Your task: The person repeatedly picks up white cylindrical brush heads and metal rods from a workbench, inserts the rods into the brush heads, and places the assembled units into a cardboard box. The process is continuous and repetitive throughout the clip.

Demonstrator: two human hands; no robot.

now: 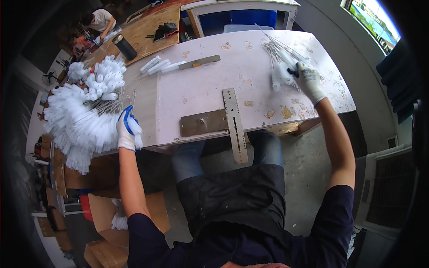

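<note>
My left hand (126,129), in a white glove with blue coating, is closed at the right edge of a big heap of white bristle brushes (73,120) with thin wire stems. White bristles show beside its thumb, and wire stems stick up past the fingertips. My right hand (308,81), gloved alike, reaches over a smaller bunch of wire-stemmed brushes (281,67) at the far right of the table. Its thumb and forefinger are apart, touching the bunch. Between the hands, a flat metal plate (203,123) lies under a slotted metal bar (235,125) that juts over the front edge.
Several white brushes (158,65) lie by another metal bar (199,62) at the back of the pale table (187,96). A black bottle (124,47) stands at the back left. Cardboard boxes (105,216) sit below left. Another person (100,22) works at the far left.
</note>
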